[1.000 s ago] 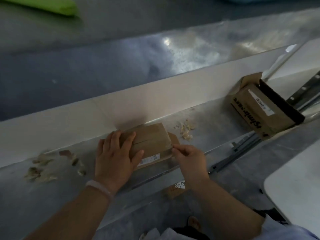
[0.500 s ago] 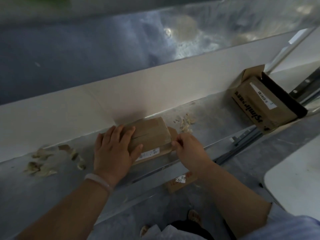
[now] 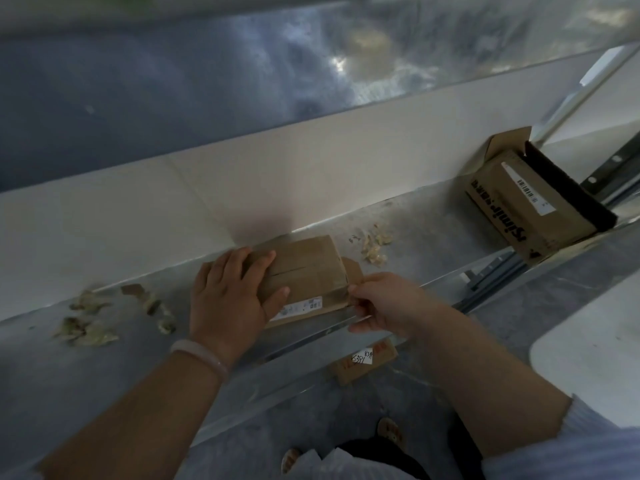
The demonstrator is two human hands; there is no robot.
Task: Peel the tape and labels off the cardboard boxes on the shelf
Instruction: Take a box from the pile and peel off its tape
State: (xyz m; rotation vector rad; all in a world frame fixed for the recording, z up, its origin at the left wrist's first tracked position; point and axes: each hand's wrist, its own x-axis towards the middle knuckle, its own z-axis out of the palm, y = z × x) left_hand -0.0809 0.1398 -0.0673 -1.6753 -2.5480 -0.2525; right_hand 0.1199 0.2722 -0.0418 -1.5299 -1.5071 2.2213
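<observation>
A small flat cardboard box (image 3: 308, 271) lies on the metal shelf (image 3: 433, 237), with a white label (image 3: 301, 308) on its near side. My left hand (image 3: 232, 296) lies flat on the box's left half, fingers spread. My right hand (image 3: 384, 303) is at the box's right end, fingertips pinching at its corner by a loose side flap (image 3: 353, 271); whether tape is between them is too small to tell. A larger open box (image 3: 530, 206) with a barcode label (image 3: 528, 192) stands at the shelf's right end.
Crumpled tape scraps lie on the shelf left (image 3: 86, 327) and right (image 3: 374, 244) of the small box. A white wall panel (image 3: 207, 199) backs the shelf. Another cardboard piece with a handwritten label (image 3: 363, 360) lies on the floor below. A white tabletop (image 3: 595, 344) is at the right.
The view shifted slightly. My right hand moved in against the box's right corner. My left hand stays pressed on the box.
</observation>
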